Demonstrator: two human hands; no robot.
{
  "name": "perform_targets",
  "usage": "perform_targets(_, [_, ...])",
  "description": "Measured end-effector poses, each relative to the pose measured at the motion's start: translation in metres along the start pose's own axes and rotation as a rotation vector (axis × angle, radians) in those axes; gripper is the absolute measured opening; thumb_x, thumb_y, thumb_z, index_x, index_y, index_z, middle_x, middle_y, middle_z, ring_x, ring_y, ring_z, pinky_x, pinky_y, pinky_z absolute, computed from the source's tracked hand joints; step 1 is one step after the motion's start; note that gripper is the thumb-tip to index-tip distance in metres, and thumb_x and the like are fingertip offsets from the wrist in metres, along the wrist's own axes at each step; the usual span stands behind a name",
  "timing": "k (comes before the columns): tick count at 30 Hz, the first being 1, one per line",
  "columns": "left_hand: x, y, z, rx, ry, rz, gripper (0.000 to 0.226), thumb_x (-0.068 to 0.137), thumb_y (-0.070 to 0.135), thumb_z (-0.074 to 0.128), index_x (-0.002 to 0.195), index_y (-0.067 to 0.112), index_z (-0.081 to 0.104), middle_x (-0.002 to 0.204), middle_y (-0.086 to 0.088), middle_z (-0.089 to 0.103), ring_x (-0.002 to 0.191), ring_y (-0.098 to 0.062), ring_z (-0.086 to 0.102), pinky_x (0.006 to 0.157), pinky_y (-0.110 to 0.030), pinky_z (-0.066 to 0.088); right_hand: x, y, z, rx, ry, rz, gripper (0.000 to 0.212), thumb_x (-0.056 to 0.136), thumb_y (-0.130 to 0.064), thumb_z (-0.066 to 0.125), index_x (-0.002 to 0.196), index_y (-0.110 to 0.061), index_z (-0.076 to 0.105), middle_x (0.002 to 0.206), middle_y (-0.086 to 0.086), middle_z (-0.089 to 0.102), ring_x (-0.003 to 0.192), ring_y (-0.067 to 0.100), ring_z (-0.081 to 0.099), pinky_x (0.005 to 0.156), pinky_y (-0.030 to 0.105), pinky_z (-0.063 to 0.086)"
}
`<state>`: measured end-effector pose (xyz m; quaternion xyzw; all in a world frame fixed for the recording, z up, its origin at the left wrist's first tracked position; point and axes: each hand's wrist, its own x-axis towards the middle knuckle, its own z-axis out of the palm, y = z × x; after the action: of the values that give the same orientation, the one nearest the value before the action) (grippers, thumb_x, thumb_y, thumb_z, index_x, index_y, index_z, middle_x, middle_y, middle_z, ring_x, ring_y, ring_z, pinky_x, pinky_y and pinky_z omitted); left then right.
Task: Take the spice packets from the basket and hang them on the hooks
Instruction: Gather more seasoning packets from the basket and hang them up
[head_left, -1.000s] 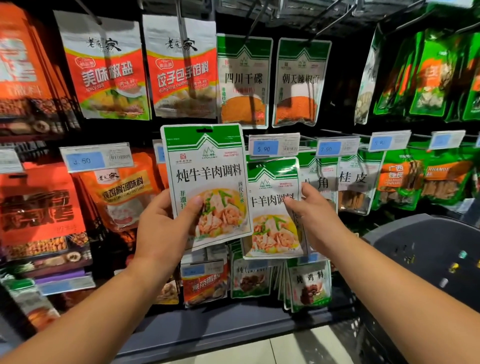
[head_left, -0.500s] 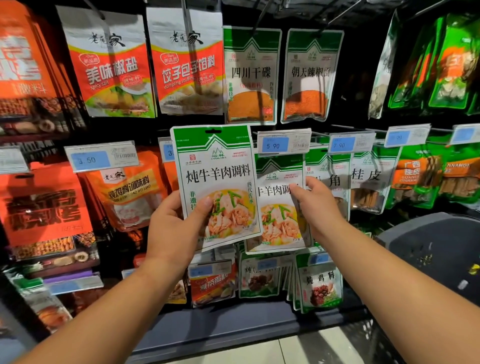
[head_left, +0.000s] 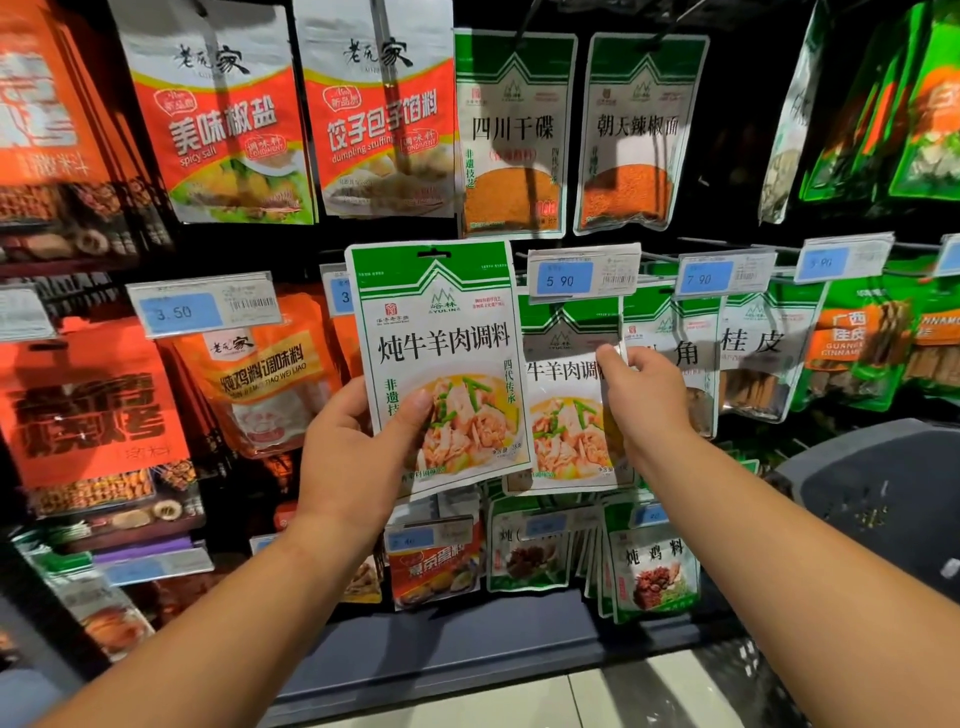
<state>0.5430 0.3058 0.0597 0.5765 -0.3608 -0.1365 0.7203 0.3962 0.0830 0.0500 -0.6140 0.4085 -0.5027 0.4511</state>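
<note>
My left hand (head_left: 358, 447) grips a green-and-white spice packet (head_left: 441, 332) with a meat picture, upright in front of the display, thumb on its lower front. Right behind it to the right hangs a matching packet (head_left: 563, 395) on the hook under the 5.90 price tag (head_left: 582, 273). My right hand (head_left: 644, 400) pinches that hanging packet's right edge. The hook's rod is hidden behind the tag. The dark grey basket (head_left: 878, 499) shows at the right edge; its contents are not visible.
Rows of hanging packets fill the rack: orange ones (head_left: 260, 374) at left, green-and-white chili packets (head_left: 514, 135) above, green cinnamon packs (head_left: 862, 353) at right, smaller packets (head_left: 654, 566) below. A dark shelf ledge (head_left: 467, 654) runs under them, pale floor beneath.
My right hand slid up the hanging packet's right edge toward its top. The packet in my left hand stayed about level beside it. The camera shifted slightly left and closer.
</note>
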Motion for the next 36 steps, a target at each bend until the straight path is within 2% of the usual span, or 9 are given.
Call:
perform_targets(7, [-0.001, -0.001, -0.002, 0.008, -0.030, -0.007, 0.022, 0.091, 0.018, 0.072, 0.110, 0.028, 0.072, 0.106, 0.005, 0.079, 0.100, -0.021, 0.076, 0.089, -0.054, 0.060, 0.002, 0.002, -0.001, -0.097, 0.043, 0.038, 0.037, 0.097, -0.049, 0.060, 0.070, -0.033, 0.039, 0.073, -0.010, 0.039, 0.071, 0.018, 0.040, 0.057, 0.029, 0.030])
perform_targets(10, [-0.003, 0.000, -0.001, -0.008, -0.053, -0.013, 0.024, 0.082, 0.026, 0.074, 0.106, 0.031, 0.074, 0.106, 0.005, 0.079, 0.101, -0.020, 0.075, 0.091, -0.049, 0.059, 0.001, 0.000, -0.006, -0.134, 0.064, 0.044, 0.036, 0.095, -0.052, 0.062, 0.100, -0.017, 0.063, 0.103, 0.002, 0.063, 0.099, 0.028, 0.058, 0.085, 0.040, 0.048])
perform_targets(15, [-0.006, -0.002, -0.002, -0.097, -0.059, -0.041, 0.022, 0.075, 0.026, 0.075, 0.096, 0.033, 0.080, 0.087, -0.008, 0.075, 0.076, -0.033, 0.062, 0.068, -0.046, 0.051, -0.013, -0.010, -0.018, -0.182, 0.033, -0.018, 0.034, 0.096, -0.045, 0.065, 0.112, -0.016, 0.058, 0.103, -0.001, 0.060, 0.102, 0.027, 0.061, 0.085, 0.039, 0.048])
perform_targets(21, [-0.009, -0.005, -0.003, -0.058, -0.156, -0.070, 0.028, 0.077, 0.019, 0.085, 0.103, 0.028, 0.079, 0.094, -0.030, 0.072, 0.077, -0.036, 0.063, 0.073, -0.054, 0.049, -0.042, -0.032, -0.027, -0.241, -0.038, -0.136, 0.038, 0.101, -0.042, 0.058, 0.129, -0.018, 0.048, 0.124, -0.001, 0.054, 0.109, 0.020, 0.054, 0.084, 0.030, 0.037])
perform_targets(25, [-0.012, -0.009, 0.006, 0.082, -0.238, -0.059, 0.028, 0.090, 0.007, 0.076, 0.110, 0.026, 0.075, 0.103, 0.004, 0.080, 0.095, -0.018, 0.076, 0.087, -0.047, 0.061, -0.061, -0.041, -0.028, -0.082, -0.192, -0.112, 0.027, 0.108, -0.044, 0.041, 0.115, -0.022, 0.056, 0.105, -0.005, 0.064, 0.094, 0.014, 0.062, 0.073, 0.029, 0.046])
perform_targets(28, [-0.013, -0.012, 0.017, 0.137, -0.287, -0.073, 0.025, 0.095, 0.008, 0.069, 0.117, 0.020, 0.072, 0.093, 0.014, 0.079, 0.084, -0.004, 0.074, 0.080, -0.031, 0.062, -0.073, -0.039, -0.027, 0.088, -0.237, -0.018, 0.035, 0.107, -0.055, 0.032, 0.122, -0.035, 0.056, 0.114, -0.020, 0.064, 0.099, -0.007, 0.060, 0.097, 0.021, 0.045])
perform_targets(30, [-0.013, -0.013, 0.025, 0.133, -0.300, -0.088, 0.023, 0.097, 0.007, 0.065, 0.118, 0.015, 0.072, 0.078, 0.018, 0.076, 0.067, 0.005, 0.068, 0.063, -0.014, 0.054, -0.074, -0.036, -0.030, 0.069, -0.241, 0.000, 0.055, 0.100, -0.067, 0.033, 0.131, -0.030, 0.059, 0.128, -0.010, 0.064, 0.113, 0.009, 0.057, 0.109, 0.036, 0.044])
perform_targets(33, [-0.014, -0.016, 0.035, 0.136, -0.308, -0.126, 0.021, 0.100, 0.009, 0.061, 0.119, 0.011, 0.071, 0.062, 0.019, 0.069, 0.056, 0.006, 0.062, 0.054, -0.009, 0.047, -0.070, -0.029, -0.036, -0.022, -0.270, -0.011, 0.026, 0.107, -0.043, 0.045, 0.103, -0.021, 0.059, 0.101, 0.010, 0.059, 0.094, 0.018, 0.053, 0.080, 0.033, 0.042])
perform_targets(36, [-0.011, -0.018, 0.043, 0.171, -0.303, -0.157, 0.021, 0.101, 0.015, 0.063, 0.119, 0.018, 0.073, 0.079, 0.016, 0.076, 0.073, 0.001, 0.070, 0.071, -0.018, 0.055, -0.067, -0.026, -0.041, -0.046, -0.256, 0.018, 0.023, 0.107, -0.033, 0.050, 0.097, -0.014, 0.055, 0.087, 0.018, 0.046, 0.076, 0.029, 0.044, 0.074, 0.032, 0.032])
